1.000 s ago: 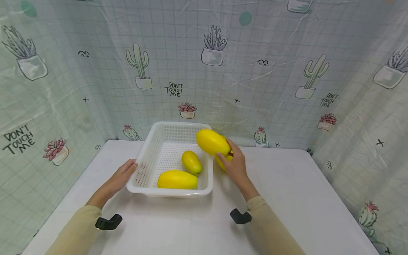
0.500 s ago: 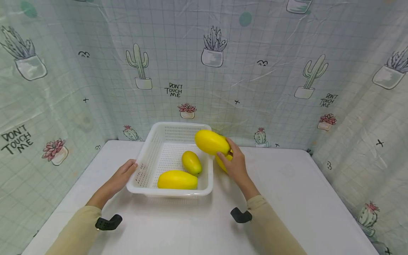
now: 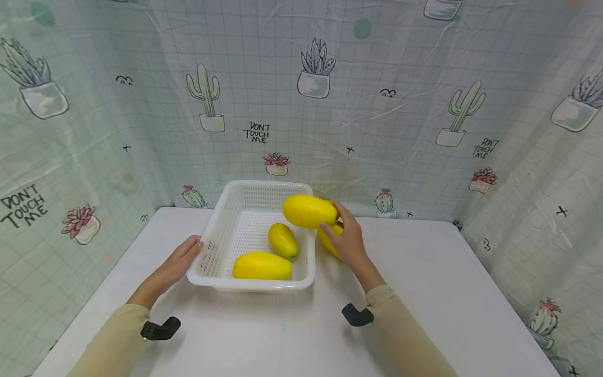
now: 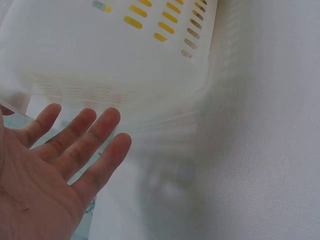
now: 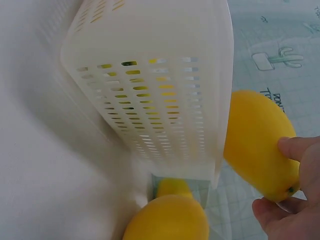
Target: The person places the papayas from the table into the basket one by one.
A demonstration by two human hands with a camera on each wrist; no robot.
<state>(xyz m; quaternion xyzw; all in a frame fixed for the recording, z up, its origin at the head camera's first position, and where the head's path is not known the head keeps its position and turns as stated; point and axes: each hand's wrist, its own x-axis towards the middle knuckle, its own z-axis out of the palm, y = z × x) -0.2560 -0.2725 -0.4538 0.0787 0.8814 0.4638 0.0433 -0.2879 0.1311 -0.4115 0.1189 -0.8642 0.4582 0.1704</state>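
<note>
In the head view my right hand (image 3: 347, 238) pinches one end of a large yellow fruit (image 3: 308, 211), smooth and oval like a papaya or mango. It holds the fruit above the basket's right rim, lying nearly level. The right wrist view shows a thumb and fingertips at the fruit's (image 5: 260, 145) stem end. My left hand (image 3: 181, 257) rests at the left rim of the white perforated plastic basket (image 3: 252, 284); in the left wrist view its fingers are spread and fairly straight beside the wall. Inside the basket lie a long yellow fruit (image 3: 261, 266) and a smaller one (image 3: 283, 241).
More yellow fruit (image 3: 328, 245) lies on the white table (image 3: 410, 293) just right of the basket, partly hidden by my right hand; the right wrist view shows two there. A curtain (image 3: 348, 115) printed with cacti hangs behind and at both sides.
The fruit in my right hand has moved a little left over the basket and swung toward level. My left hand and the basket stay in place.
</note>
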